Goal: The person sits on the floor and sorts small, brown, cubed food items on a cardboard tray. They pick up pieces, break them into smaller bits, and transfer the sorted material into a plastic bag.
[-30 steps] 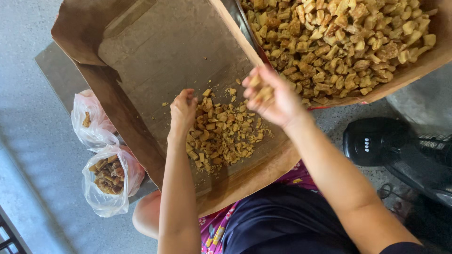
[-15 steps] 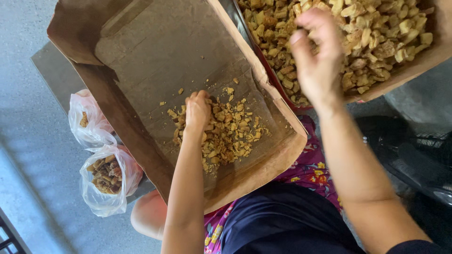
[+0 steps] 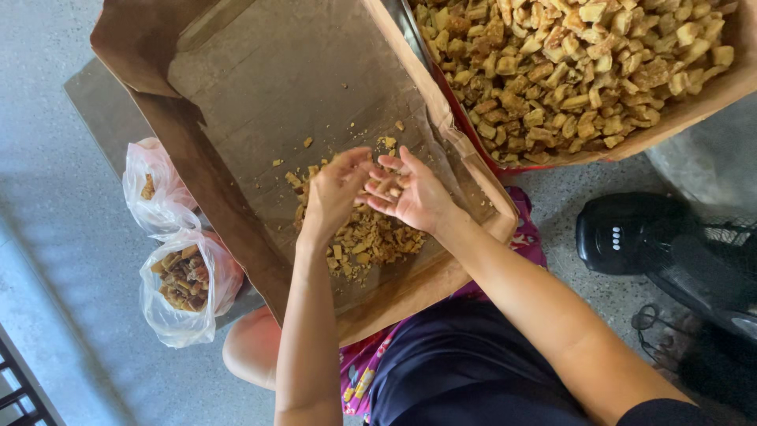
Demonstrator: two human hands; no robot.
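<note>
Grey concrete floor lies under your lap, where the shallow cardboard tray (image 3: 260,87) rests; over its near end your right hand (image 3: 412,192) is cupped palm-up with a few tan pieces on the open fingers, and your left hand (image 3: 335,189) hovers just beside it, fingers loosely curled, pinching nothing that shows. Directly below both hands sits the small heap of pieces (image 3: 364,241), while beyond the tray's right wall is the full box of pieces (image 3: 583,71) and off its left wall 2 plastic bags (image 3: 177,260). Tilt that open palm and bits could roll past the heap, or over the tray's low near edge onto your clothes.
</note>
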